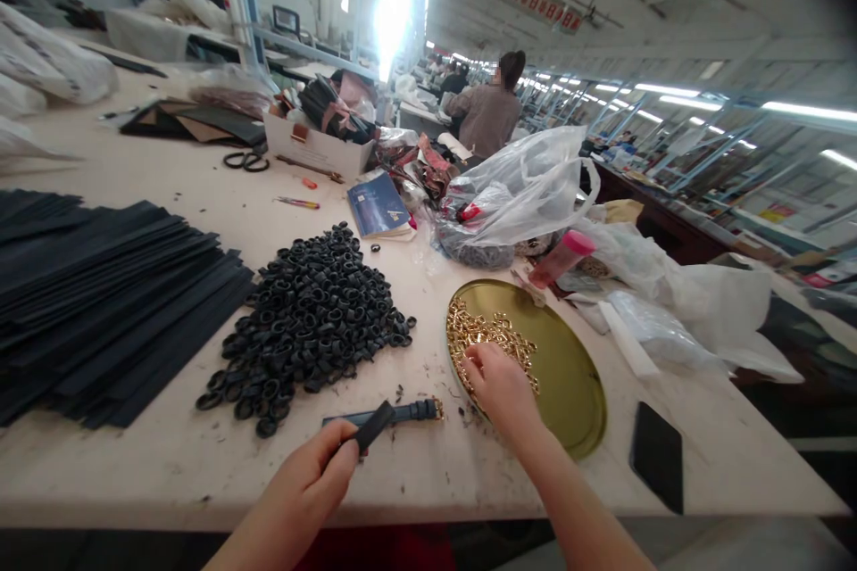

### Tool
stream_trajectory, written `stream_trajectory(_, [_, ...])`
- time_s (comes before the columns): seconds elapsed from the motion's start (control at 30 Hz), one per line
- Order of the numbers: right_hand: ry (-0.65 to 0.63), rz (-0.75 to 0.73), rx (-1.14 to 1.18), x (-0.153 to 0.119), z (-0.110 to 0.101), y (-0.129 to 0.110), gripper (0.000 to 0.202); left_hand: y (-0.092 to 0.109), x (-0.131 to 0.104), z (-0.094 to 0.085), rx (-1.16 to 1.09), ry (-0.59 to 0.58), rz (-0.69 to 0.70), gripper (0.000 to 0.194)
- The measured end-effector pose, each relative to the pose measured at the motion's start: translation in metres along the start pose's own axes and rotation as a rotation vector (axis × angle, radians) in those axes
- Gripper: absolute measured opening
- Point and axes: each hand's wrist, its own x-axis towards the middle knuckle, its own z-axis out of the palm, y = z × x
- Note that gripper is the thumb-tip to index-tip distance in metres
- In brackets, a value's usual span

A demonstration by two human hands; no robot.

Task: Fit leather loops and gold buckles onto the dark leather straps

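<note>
Near the front edge, my left hand [321,468] pinches a short dark strap [372,428] between thumb and fingers. Just beyond it lies a strap with a gold buckle [419,411]. My right hand [499,384] reaches into a round gold tray [569,375], its fingers bent down on a pile of small gold buckles [505,335]; whether a buckle is between the fingertips is too small to tell. Left of the tray is a heap of small black loops [314,303]. Long black strips [107,303] are stacked at the far left.
A black phone [657,455] lies right of the tray. Behind are scissors [246,161], a blue booklet [380,205], a white box [314,156], a pink-capped bottle [561,259] and plastic bags [522,187]. A person [492,111] sits farther back.
</note>
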Motion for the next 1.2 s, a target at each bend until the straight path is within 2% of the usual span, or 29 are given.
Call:
stream_trajectory(0.07, [-0.024, 0.028, -0.099, 0.021, 0.003, 0.015, 0.012, -0.001, 0.002, 0.004, -0.044, -0.001, -0.012, 0.023])
stream_trajectory(0.13, [-0.056, 0.038, -0.088, 0.033, 0.009, 0.023, 0.01, -0.002, 0.001, 0.009, -0.064, -0.021, -0.015, 0.023])
stream_trajectory(0.23, [-0.055, 0.032, -0.046, 0.035, 0.013, 0.028, 0.01, -0.004, -0.004, 0.012, -0.073, -0.035, -0.017, 0.022])
stream_trajectory(0.33, [-0.012, -0.001, 0.033, 0.024, 0.004, 0.028, 0.009, -0.003, -0.009, 0.013, -0.078, -0.063, -0.007, 0.025])
stream_trajectory(0.47, [-0.026, -0.135, 0.208, -0.01, -0.014, 0.004, 0.008, 0.016, -0.012, 0.012, 0.005, 0.0, 0.077, 0.026])
stream_trajectory(0.6, [-0.13, -0.371, 0.564, -0.056, -0.023, -0.039, 0.011, 0.042, -0.019, 0.01, 0.092, 0.07, 0.219, 0.021])
stream_trajectory(0.67, [-0.191, -0.396, 0.747, -0.074, -0.023, -0.058, 0.011, 0.048, -0.025, 0.009, 0.108, 0.103, 0.25, 0.017])
stream_trajectory(0.8, [-0.384, -0.209, 1.177, -0.092, -0.018, -0.079, 0.012, 0.046, -0.039, 0.006, 0.028, 0.139, 0.206, 0.02])
stream_trajectory(0.9, [-0.48, -0.095, 1.361, -0.097, -0.012, -0.085, 0.019, 0.041, -0.045, 0.004, -0.023, 0.166, 0.169, 0.023])
stream_trajectory(0.97, [-0.441, -0.101, 1.402, -0.098, -0.007, -0.088, 0.026, 0.038, -0.046, 0.003, -0.042, 0.175, 0.153, 0.024])
stream_trajectory(1.07, [-0.314, -0.094, 1.423, -0.099, -0.001, -0.089, 0.022, 0.032, -0.048, 0.001, -0.097, 0.102, 0.134, 0.029])
stream_trajectory(1.13, [-0.272, 0.039, 1.538, -0.098, 0.002, -0.09, 0.021, 0.027, -0.051, -0.001, -0.115, 0.07, 0.13, 0.033])
stream_trajectory(1.2, [-0.282, 0.241, 1.728, -0.099, 0.003, -0.091, 0.025, 0.021, -0.055, -0.005, -0.071, 0.07, 0.13, 0.033])
